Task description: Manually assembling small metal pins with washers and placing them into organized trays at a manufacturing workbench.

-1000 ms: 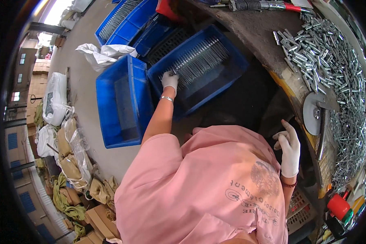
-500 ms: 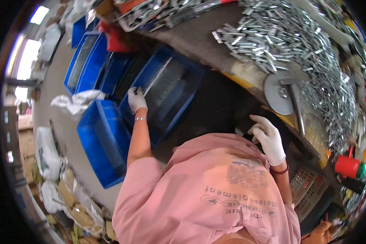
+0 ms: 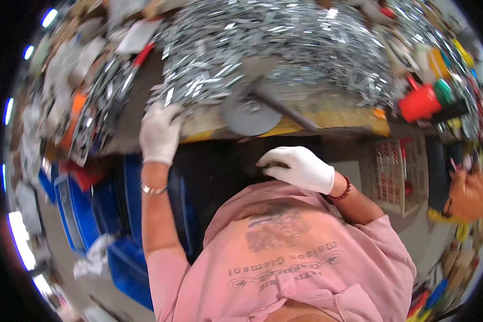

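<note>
Left hand at the fringe of the metal pieces, right hand in front of the bench.
Over there the left glove lies across the bench's near edge, fingertips by the lower left of the shiny heap; it's a blur from here, so I can't tell whether they pinch a piece. The right hand's fingers bend loosely near the pink shirt, its palm turned from me, the grip unclear. Between the hands, a grey disc with a dark bar overhangs the edge. Blue bins stand below, leftward.
</note>
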A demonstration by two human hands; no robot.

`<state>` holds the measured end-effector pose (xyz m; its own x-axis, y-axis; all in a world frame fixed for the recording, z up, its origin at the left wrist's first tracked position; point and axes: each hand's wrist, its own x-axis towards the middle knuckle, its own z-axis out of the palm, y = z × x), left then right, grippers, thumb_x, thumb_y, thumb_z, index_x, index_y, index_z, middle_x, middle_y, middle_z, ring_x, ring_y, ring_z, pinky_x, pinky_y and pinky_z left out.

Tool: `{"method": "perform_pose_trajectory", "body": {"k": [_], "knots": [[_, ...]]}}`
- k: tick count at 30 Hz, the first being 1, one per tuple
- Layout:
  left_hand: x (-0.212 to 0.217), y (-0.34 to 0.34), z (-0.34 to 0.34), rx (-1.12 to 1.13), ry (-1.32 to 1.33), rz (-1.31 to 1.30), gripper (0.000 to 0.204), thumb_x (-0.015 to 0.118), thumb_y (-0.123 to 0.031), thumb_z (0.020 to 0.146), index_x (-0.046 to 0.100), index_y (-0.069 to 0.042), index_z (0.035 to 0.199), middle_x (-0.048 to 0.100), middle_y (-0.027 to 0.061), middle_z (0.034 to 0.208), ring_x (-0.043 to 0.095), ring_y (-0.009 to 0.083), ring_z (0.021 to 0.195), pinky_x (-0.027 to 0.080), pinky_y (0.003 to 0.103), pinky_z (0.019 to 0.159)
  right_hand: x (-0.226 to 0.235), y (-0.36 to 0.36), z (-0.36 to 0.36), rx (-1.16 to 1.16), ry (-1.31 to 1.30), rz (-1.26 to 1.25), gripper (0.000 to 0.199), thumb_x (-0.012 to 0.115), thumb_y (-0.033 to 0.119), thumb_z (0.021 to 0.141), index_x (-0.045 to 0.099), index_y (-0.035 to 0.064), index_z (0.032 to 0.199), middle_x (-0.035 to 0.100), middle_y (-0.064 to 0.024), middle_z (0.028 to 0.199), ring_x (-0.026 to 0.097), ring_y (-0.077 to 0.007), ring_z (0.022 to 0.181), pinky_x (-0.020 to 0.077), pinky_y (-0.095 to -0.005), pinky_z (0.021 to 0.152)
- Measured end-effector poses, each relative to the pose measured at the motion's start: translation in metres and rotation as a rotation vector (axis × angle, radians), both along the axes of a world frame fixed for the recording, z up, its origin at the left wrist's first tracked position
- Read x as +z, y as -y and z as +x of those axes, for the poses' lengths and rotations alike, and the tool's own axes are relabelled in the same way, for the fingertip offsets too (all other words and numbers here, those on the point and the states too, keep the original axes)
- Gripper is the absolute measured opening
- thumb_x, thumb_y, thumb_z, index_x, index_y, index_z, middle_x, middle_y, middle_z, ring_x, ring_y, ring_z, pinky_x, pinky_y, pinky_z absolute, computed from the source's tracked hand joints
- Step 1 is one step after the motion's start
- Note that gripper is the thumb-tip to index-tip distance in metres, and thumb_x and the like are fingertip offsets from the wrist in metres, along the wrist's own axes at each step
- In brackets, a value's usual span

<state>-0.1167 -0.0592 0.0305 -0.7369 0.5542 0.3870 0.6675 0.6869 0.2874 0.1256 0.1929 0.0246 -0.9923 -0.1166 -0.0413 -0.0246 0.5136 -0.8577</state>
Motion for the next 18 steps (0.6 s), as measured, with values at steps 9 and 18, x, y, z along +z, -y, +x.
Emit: {"method": "perform_pose_trajectory", "body": {"k": [9, 18], "knots": [[0.012, -0.034, 0.028, -0.24, 0.122, 0.161, 0.013, 0.079, 0.001, 0.084, 0.078, -0.005, 0.095, 0.066, 0.0123, 0.097, 0.068, 0.0299, 0.09, 0.054, 0.041, 0.079, 0.006, -0.14, 0.025, -0.907, -0.433, 0.819, 0.012, 0.079, 0.01, 0.087, 0.079, 0.0117, 0.099, 0.071, -0.0067, 0.094, 0.073, -0.0287, 0.084, 0.0577, -0.0391, 0.074], [0.01, -0.088, 0.065, -0.385, 0.118, 0.191, 0.014, 0.084, -0.004, 0.079, 0.073, -0.006, 0.088, 0.067, 0.0115, 0.091, 0.066, 0.0343, 0.088, 0.053, 0.045, 0.079, -0.028, -0.178, -0.041, -0.648, -0.518, 1.146, 0.005, 0.075, 0.011, 0.086, 0.073, 0.0144, 0.09, 0.062, -0.0052, 0.087, 0.071, -0.0262, 0.084, 0.0586, -0.0411, 0.071]]}}
